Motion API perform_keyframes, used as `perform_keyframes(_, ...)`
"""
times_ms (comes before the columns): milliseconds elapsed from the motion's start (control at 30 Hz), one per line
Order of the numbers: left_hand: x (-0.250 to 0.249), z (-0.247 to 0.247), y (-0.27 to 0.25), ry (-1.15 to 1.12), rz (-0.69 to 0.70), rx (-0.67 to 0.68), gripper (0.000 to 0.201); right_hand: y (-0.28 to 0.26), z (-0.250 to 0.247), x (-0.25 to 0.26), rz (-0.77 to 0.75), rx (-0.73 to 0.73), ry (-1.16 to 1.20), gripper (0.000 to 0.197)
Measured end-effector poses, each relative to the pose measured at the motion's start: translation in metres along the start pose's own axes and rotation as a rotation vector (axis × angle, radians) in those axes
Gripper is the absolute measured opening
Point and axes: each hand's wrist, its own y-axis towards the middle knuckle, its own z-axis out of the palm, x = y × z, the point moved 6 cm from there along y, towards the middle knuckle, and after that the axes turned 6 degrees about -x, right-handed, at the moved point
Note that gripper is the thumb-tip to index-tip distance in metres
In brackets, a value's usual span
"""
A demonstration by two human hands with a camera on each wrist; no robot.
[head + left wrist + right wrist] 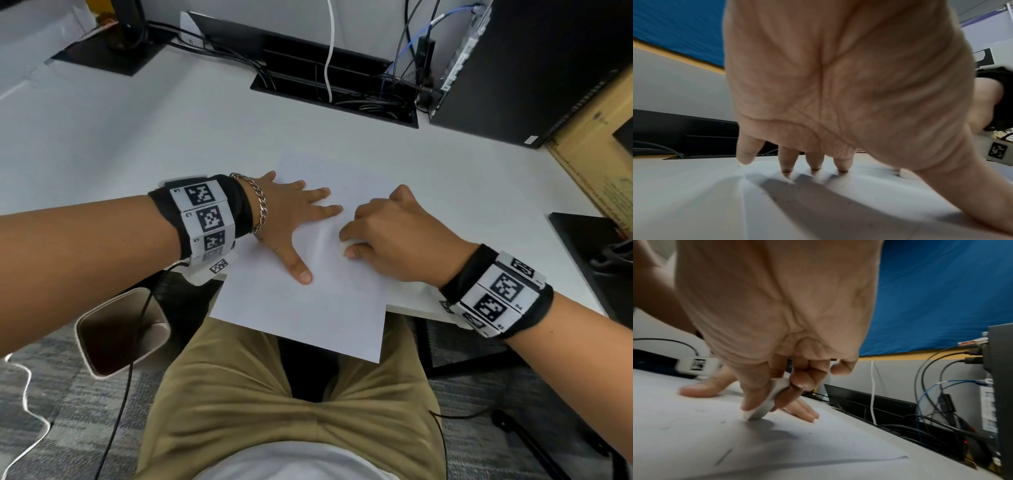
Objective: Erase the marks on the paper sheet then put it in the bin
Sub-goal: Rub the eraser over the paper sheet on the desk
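There is one paper sheet [308, 308], one eraser [352, 246] and one bin [120, 332]. The paper is thin, flat and white, a rectangle in the middle of the head view. Its near end sticks out past the edge of the white desk [171, 130]. A few faint grey marks [723, 456] show on it in the right wrist view. The left hand [287, 219] lies flat on the paper with straight, spread fingers and grips nothing. The right hand [394, 236] pinches the small, smooth, rounded white eraser between thumb and fingers, with its tip touching the paper just right of the left hand. The bin is beige with rounded corners, at the lower left, on the grey carpet.
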Motion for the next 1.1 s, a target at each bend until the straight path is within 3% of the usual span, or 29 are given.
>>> perform_keyframes(100,0.0,-0.001,0.0,0.001,-0.001,-0.003,0.139,-0.002,-0.001,0.001,-0.025,0.011,-0.041,0.02)
perform_keyframes(233,0.0,0.0,0.001,0.002,-0.004,0.004,0.14,0.002,-0.004,-0.01,0.054,-0.048,-0.057,0.019)
perform_keyframes(400,0.0,0.0,0.001,0.019,-0.007,0.001,0.139,-0.01,0.004,0.003,-0.013,-0.05,-0.089,0.02)
perform_keyframes(567,0.0,0.001,0.001,0.012,-0.016,-0.002,0.14,-0.006,-0.001,-0.005,0.078,-0.089,-0.104,0.021)
perform_keyframes(733,-0.001,0.002,0.0,0.015,-0.02,-0.019,0.14,-0.014,0.0,0.014,0.011,-0.068,-0.162,0.021)
perform_keyframes(900,-0.003,0.001,-0.001,0.0,-0.038,-0.019,0.14,-0.008,-0.004,0.002,0.116,-0.078,-0.145,0.019)
perform_keyframes(1100,-0.004,0.0,-0.002,-0.005,-0.058,-0.029,0.139,-0.015,-0.002,0.009,0.098,-0.033,-0.113,0.017)
